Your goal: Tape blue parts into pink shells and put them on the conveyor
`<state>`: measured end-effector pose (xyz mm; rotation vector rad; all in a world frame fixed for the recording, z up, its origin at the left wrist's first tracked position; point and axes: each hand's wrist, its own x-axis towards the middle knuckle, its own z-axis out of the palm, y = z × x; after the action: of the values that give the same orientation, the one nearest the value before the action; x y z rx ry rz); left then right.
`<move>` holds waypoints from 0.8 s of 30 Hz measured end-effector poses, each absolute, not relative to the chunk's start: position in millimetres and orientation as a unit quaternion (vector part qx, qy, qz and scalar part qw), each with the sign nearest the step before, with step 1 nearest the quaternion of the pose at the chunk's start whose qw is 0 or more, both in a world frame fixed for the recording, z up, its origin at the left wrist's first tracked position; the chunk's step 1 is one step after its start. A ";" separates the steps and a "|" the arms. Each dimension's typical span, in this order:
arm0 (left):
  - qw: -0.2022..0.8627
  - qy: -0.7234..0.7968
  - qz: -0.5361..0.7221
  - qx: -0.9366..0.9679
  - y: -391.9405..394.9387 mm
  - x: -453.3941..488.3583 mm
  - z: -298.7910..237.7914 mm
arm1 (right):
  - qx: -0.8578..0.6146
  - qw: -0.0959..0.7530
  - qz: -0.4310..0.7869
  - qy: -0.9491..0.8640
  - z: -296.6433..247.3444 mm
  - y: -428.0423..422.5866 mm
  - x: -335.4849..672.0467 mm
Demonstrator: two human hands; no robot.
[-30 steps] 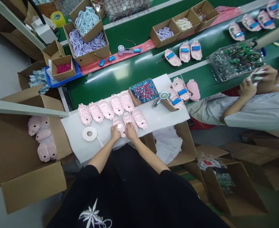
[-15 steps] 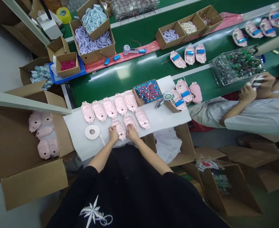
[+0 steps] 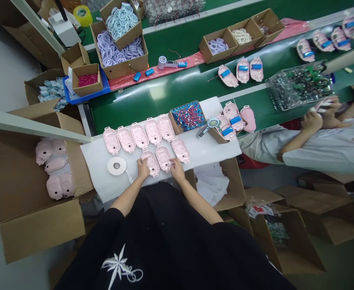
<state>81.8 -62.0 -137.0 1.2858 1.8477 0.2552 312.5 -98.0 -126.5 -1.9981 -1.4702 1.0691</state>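
Looks to me like the bit in hand is squaring up the front row of pink shells on the white sheet (image 3: 98, 161) over the table, just below the centre of the frame. The left hand (image 3: 143, 169) lies open with its fingertips on the near end of the front-left shell (image 3: 151, 160). The right hand (image 3: 177, 169) is open too, fingertips at the near edge of the middle shell (image 3: 164, 156) – too small to tell if either is actually pinching anything. I'd steer each shell by its rim with flat fingers, not press into the open cavity. Nudge rather than lift, so the third shell (image 3: 180, 150) and the back row (image 3: 140, 136) just above don't get bumped – they sit nearly touching. Matching the back row's angle should make the set easier to work along. Also mind the tape roll (image 3: 116, 165) just left of the left hand, its loose tail seems to run toward the wrist
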 end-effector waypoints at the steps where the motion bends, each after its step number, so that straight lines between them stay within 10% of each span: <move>1: 0.425 0.737 0.105 0.514 -62.1 81.4 -136.9 | -0.736 0.213 0.376 -0.522 -127.4 -102.9 319.1; 16: 0.452 0.711 0.145 0.519 -56.9 70.8 -132.6 | -0.858 0.325 0.308 -0.252 -159.4 -85.2 360.6; 24: 0.451 0.711 0.146 0.519 -55.1 74.3 -128.8 | -0.866 0.253 0.346 -0.257 -150.1 -107.0 362.0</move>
<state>74.3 -55.1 -128.8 1.2819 1.7573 0.3605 362.0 -107.0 -150.1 -2.3534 -0.6988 0.9412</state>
